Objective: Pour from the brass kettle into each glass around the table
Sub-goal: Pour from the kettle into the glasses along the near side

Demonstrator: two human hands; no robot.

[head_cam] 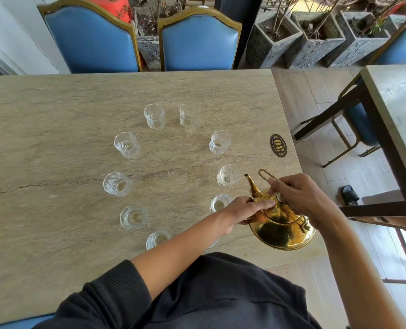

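Brass kettle (281,227) at the table's (55,115) right edge, beside the glasses (228,175).
Right hand (304,198) grip pinches the wire handle (266,177); left hand (243,211) presses flat fingers on the lid, spout toward the ring.

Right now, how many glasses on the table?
9 clear: far pair; left side; near; right side. A tenth partly shows behind the left forearm.

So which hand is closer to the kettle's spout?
Left. The left hand rests on the brass kettle just below its spout; the right hand grips the handle behind.
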